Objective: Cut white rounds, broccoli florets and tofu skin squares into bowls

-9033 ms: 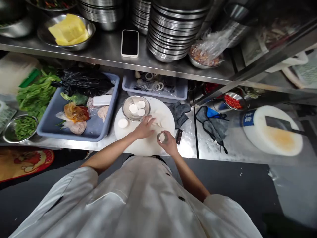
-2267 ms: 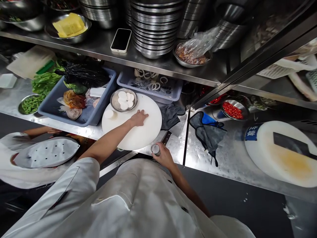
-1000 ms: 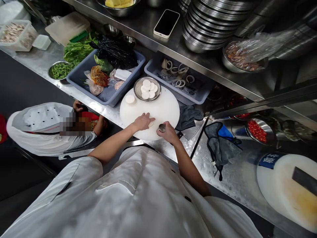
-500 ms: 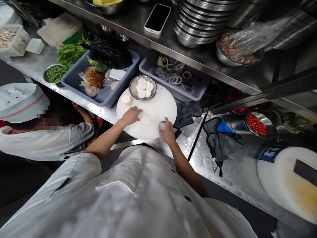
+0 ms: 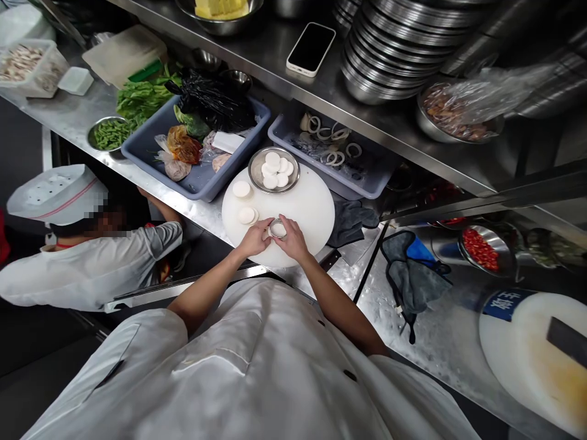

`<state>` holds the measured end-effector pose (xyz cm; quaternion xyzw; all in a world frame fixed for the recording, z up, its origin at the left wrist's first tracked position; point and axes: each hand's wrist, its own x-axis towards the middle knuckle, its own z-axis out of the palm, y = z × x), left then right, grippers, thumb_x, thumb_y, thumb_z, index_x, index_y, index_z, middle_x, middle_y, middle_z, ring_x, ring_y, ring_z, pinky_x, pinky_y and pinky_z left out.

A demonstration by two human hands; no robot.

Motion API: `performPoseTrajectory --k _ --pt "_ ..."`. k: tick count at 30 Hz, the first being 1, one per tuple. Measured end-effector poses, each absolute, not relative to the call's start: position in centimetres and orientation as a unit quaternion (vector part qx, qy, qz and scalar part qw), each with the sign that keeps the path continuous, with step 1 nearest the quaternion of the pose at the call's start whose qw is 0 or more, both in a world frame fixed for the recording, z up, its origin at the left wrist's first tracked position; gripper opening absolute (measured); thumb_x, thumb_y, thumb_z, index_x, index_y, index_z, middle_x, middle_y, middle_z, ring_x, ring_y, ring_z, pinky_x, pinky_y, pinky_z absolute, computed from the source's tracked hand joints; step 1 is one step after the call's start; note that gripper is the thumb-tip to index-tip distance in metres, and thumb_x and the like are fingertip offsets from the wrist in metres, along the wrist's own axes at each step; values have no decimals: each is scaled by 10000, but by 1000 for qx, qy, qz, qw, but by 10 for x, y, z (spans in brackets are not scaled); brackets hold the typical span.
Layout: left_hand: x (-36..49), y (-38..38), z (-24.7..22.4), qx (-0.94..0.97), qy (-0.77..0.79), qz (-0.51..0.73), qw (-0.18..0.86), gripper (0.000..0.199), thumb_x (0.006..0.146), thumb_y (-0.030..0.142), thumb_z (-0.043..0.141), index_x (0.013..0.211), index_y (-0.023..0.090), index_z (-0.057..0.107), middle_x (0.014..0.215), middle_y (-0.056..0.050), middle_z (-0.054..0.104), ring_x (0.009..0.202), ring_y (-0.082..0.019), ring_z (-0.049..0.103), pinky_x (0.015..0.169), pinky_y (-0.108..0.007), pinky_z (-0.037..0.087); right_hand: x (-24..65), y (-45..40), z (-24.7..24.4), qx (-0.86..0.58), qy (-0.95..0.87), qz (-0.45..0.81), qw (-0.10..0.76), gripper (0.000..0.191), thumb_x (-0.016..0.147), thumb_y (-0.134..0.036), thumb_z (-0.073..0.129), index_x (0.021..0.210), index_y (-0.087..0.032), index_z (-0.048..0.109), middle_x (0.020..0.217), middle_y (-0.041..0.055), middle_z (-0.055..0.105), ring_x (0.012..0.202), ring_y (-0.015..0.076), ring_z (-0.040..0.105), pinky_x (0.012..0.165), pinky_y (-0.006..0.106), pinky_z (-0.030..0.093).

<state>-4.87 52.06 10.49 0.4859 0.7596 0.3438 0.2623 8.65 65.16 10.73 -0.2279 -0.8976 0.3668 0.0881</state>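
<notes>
Near the front of the round white cutting board (image 5: 309,208), my left hand (image 5: 255,239) and my right hand (image 5: 292,239) both grip a small metal ring cutter (image 5: 277,228) from its two sides. A white round slice seems to lie inside it. Left of my hands, white round slices (image 5: 247,215) overlap on the board. Behind those stands a thick white round piece (image 5: 241,189), perhaps a stack. At the board's far edge, a metal bowl (image 5: 254,180) holds several white discs (image 5: 273,162).
Blue-grey trays (image 5: 183,194) stand behind the board; the right one holds white rings (image 5: 334,159). A steel shelf (image 5: 367,125) overhangs them, bearing a phone (image 5: 310,49) and stacked bowls (image 5: 385,61). Dark gloves (image 5: 353,221) lie at right. A co-worker (image 5: 87,244) bends at left.
My left hand has left the slice on the board and come right to the ring cutter. My right hand has brought the cutter left. The slice has shifted left, and the view has tilted slightly.
</notes>
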Motion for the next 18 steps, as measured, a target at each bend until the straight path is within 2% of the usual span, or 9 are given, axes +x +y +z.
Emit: performPoseTrajectory --k 5,8,11,13,15,18 --pt "-46 516 106 482 752 367 259 693 755 113 593 1447 133 547 1368 -136 667 1207 -269 637 1060 -439 539 87 650 104 -232 -905 348 79 792 868 -280 720 1572 -113 398 1422 179 575 1291 313 517 1167 465 430" --pt "-46 519 110 453 749 398 276 679 716 75 545 1389 132 604 1340 -112 691 1175 -244 651 1057 -398 534 86 648 104 -234 -910 333 72 772 876 -277 703 1565 -118 391 1391 181 579 1275 322 525 1156 485 439" --pt "-49 536 119 364 774 416 310 411 835 122 458 1138 182 729 1167 -54 763 1063 -213 688 986 -352 548 84 647 109 -231 -919 311 65 733 878 -254 679 1542 -138 391 1370 184 565 1262 334 524 1133 514 454" --pt "-50 554 126 298 819 385 303 356 957 206 377 966 199 733 1019 -56 778 987 -225 701 918 -357 547 80 647 115 -222 -930 289 50 674 864 -223 673 1484 -121 430 1360 197 546 1245 333 523 1114 499 466" --pt "-48 572 132 257 868 326 271 374 1021 285 347 978 191 706 941 -90 765 943 -258 711 861 -378 533 76 646 122 -211 -943 255 22 582 840 -194 674 1384 -101 490 1314 204 545 1207 334 525 1080 484 479" --pt "-41 587 134 264 895 268 241 306 1018 292 419 1193 157 630 936 -129 749 922 -294 721 823 -387 510 71 644 127 -209 -958 197 -9 475 851 -226 663 1286 -93 526 1250 206 556 1154 345 524 1012 494 484"
